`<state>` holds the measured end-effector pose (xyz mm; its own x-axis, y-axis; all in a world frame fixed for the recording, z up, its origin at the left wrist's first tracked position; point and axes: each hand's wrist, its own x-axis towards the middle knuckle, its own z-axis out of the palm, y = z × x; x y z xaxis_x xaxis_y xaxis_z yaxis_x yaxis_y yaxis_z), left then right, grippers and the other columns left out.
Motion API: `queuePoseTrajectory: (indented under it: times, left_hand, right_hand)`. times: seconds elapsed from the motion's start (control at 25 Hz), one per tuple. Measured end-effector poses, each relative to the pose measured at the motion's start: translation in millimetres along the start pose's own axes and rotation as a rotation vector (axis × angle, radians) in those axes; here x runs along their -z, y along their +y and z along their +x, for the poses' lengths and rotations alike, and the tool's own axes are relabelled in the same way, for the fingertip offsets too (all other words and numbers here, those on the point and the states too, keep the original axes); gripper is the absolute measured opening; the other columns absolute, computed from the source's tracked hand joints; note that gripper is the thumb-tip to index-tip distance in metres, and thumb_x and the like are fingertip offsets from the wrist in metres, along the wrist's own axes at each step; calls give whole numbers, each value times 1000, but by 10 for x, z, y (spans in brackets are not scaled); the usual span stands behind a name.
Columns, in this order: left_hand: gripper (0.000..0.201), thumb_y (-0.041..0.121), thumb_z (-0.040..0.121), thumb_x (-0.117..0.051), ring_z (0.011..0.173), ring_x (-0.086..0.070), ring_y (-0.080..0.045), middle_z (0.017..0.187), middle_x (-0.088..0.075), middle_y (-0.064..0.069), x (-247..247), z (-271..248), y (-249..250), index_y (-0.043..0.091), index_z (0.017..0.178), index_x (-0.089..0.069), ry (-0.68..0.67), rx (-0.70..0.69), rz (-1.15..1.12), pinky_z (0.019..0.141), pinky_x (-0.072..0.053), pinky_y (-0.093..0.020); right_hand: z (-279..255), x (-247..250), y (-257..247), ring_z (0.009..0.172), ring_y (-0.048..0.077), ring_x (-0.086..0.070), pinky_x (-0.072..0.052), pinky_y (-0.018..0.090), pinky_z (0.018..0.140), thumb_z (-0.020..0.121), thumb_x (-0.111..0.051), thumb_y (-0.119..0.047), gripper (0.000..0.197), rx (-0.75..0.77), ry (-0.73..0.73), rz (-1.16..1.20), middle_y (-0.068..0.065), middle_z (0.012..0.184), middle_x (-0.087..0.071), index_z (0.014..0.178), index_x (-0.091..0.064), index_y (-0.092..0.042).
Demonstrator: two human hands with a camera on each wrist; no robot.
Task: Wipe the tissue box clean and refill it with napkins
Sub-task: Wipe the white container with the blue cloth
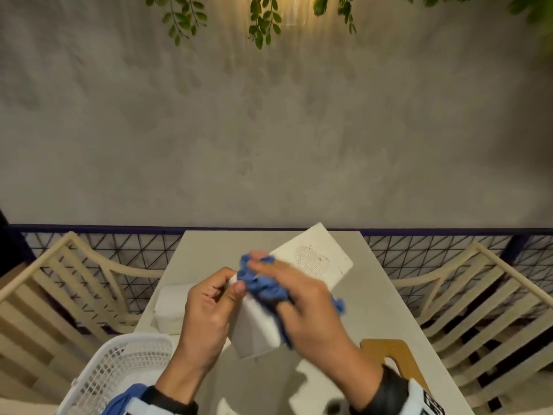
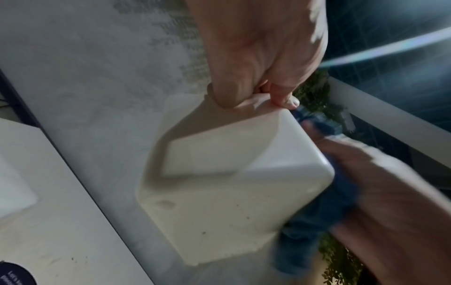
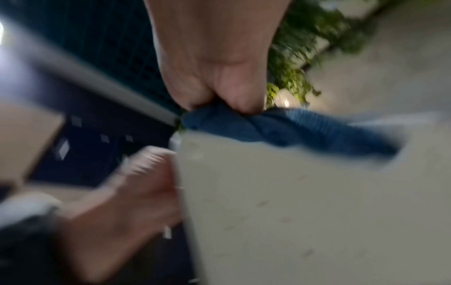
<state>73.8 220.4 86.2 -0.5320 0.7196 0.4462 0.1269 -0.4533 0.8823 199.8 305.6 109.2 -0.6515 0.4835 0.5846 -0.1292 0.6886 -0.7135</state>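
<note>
White box (image 1: 311,259): plastic, speckled with dirt; I hold it tilted, clear above the worktop (image 1: 386,313), near end towards me.
Left hand (image 1: 206,310): mine, curled on the box's near left corner; in the left wrist view the thumb and a bent finger pinch the rim.
Right hand (image 1: 302,304): mine, fingers bunched round the cloth, pressing it to the box's upper face.
Cloth (image 1: 263,286): blue, crumpled; one end shows past the fingertips, another hangs off the right edge of the box. The right wrist view is blurred but shows it twisted across the box.
Napkins (image 1: 170,307): white stack lying flat on the worktop, left of the box and apart from it.
Basket (image 1: 119,363): white lattice plastic at the near left corner, blue fabric at its near edge.
Board (image 1: 389,351): tan, flat on the worktop at near right.
Chairs (image 1: 59,295): cream slatted, one on each side of the worktop.
Wall (image 1: 269,130): grey, rough, with green leaves hanging at the top.
</note>
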Motion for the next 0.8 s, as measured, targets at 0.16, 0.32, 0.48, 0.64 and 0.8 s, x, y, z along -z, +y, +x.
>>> queuePoseTrajectory:
  times: [0.16,0.32,0.48,0.64,0.8]
  left_hand:
    - [36,55,61,-69,56,-43,-6,55,-53,8,39,-17,8,19,61,-62,-35,28,51,51,-33,-19]
    - [52,65,54,-72,63,-53,-17,62,-62,-1,108,29,-6,15,66,-65,20,57,-33,59,-44,-25]
    - [50,63,52,-74,55,-41,-8,52,-51,8,45,-16,-30,15,58,-61,0,92,7,49,-32,-18]
    - [30,50,59,-71,54,-50,-6,55,-61,7,15,25,-41,20,59,-66,58,59,-29,52,-42,-16]
    - [51,64,43,-79,54,-44,-4,52,-52,9,98,-27,-18,17,55,-62,87,126,-139,50,-36,-14]
  right_hand:
    - [122,95,92,120,6,-52,-35,6,100,82,-50,2,43,-141,57,-27,-15,119,-57,119,-62,-19]
    - [-210,7,-67,123,-3,-48,-33,12,105,76,-50,11,52,111,-114,-19,-16,125,-56,118,-62,-18]
    - [-114,250,193,119,9,-55,-35,7,99,74,-51,5,47,-58,22,-74,-24,120,-53,113,-66,-16]
    - [-251,33,-25,123,1,-48,-34,13,104,72,-43,5,51,122,-146,-29,-14,128,-54,117,-63,-9]
    - [-192,407,283,118,-13,-47,-37,14,103,74,-47,6,50,-8,-53,-73,-34,124,-52,115,-64,-19]
